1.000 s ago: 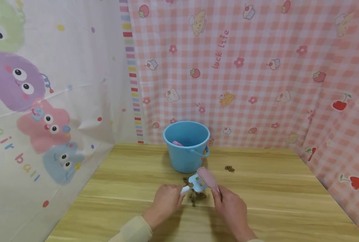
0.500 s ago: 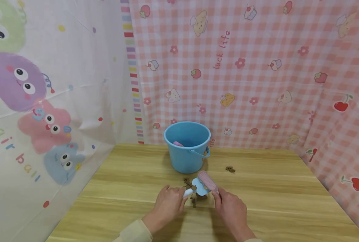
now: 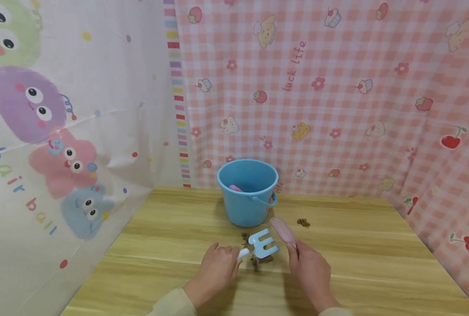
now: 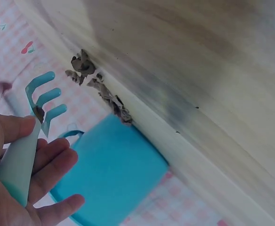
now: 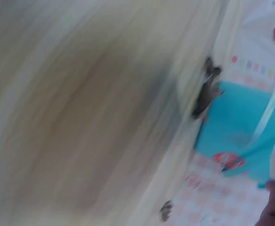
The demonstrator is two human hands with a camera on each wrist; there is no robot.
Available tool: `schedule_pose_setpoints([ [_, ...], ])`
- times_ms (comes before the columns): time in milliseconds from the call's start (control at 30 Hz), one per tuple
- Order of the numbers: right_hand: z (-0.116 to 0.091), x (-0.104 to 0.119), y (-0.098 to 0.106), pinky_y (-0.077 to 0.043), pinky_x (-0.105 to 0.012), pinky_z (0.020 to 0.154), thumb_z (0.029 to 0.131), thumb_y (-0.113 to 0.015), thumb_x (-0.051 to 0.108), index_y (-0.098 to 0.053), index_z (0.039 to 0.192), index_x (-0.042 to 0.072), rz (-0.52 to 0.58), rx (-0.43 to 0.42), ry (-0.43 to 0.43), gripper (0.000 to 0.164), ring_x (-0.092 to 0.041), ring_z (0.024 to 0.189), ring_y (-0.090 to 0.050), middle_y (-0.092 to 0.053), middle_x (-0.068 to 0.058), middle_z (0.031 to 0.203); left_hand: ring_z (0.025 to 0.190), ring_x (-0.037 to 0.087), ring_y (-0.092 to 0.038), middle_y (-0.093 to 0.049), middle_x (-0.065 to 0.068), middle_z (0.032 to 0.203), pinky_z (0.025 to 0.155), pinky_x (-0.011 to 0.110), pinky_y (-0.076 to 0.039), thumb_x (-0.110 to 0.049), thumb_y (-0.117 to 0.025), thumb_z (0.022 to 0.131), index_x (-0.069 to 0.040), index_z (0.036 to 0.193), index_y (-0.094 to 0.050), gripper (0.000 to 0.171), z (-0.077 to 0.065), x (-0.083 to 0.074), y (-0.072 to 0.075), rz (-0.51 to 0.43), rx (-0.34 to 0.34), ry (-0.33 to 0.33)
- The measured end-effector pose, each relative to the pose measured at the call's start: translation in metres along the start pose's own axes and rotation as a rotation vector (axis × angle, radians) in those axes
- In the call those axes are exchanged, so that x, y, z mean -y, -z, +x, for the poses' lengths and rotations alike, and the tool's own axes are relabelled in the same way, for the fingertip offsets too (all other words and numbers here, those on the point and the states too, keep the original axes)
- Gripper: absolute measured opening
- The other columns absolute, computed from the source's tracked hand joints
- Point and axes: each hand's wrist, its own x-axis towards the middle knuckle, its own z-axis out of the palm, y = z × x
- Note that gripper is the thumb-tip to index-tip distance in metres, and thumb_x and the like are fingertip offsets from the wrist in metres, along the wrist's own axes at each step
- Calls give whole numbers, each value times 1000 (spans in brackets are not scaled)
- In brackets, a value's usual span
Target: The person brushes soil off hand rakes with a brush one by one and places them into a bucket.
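Note:
My left hand [image 3: 218,267] grips the white handle of a small toy hand rake [image 3: 263,244] with a light-blue, three-pronged head. A brown scrap [image 4: 39,113] sits at the base of the prongs in the left wrist view. To the right, my right hand [image 3: 311,267] holds a brush [image 3: 282,230] with a pink head by its handle, its head tilted up and left, a small gap from the prongs. Brown crumpled clumps [image 3: 255,264] lie on the table under and around the rake, partly hidden by it.
A blue bucket [image 3: 245,210] stands just behind the hands, its handle hanging at the right and a pink object [image 3: 235,188] inside. Another brown clump [image 3: 303,222] lies right of it on the wooden table [image 3: 171,219]. Printed cloths [image 3: 337,105] hang at the back and sides.
The brush, which lay over the rake's prongs, has moved away to the right. The rake has turned so its three prongs now show fully. Bucket and clumps stay put.

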Motion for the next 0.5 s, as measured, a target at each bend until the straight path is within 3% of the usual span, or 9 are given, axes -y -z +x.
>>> schedule_pose_setpoints([
  [100, -1, 11, -3, -39, -38, 43, 94, -67, 27, -68, 88, 12, 30, 16, 95, 16, -19, 52, -53, -60, 0, 65, 67, 18, -68, -66, 1, 72, 79, 48, -55, -22, -78, 83, -8, 84, -60, 23, 2, 0, 1, -1, 20, -4],
  [167, -2, 15, -4, -37, -36, 42, 95, -66, 29, -68, 87, 13, 35, 59, 99, 18, -16, 52, -49, -58, 2, 64, 68, 18, -68, -67, 1, 74, 80, 48, -55, -23, -78, 83, -8, 85, -61, 23, 3, -1, 2, -1, 19, -12],
  [267, -2, 10, -4, -39, -38, 43, 96, -65, 29, -70, 90, 12, 9, 72, 42, 19, -19, 53, -53, -60, -1, 66, 69, 18, -68, -68, 1, 75, 81, 48, -55, -24, -78, 84, -9, 85, -61, 22, 2, -1, 2, -5, 14, -12],
  [367, -1, -1, -3, -38, -39, 43, 97, -63, 29, -67, 82, 10, -13, 104, -50, 24, -22, 53, -53, -57, -3, 62, 67, 18, -68, -67, 0, 72, 80, 47, -55, -23, -76, 84, -11, 80, -58, 22, 2, 0, 1, -32, 22, 19],
  [500, -3, -7, -4, -39, -39, 43, 96, -64, 27, -69, 86, 7, 2, 57, -53, 24, -19, 51, -51, -57, -2, 61, 56, 18, -61, -58, -2, 61, 62, 39, -52, -22, -75, 84, -14, 71, -52, 28, 4, 5, 1, -76, 12, 85],
])
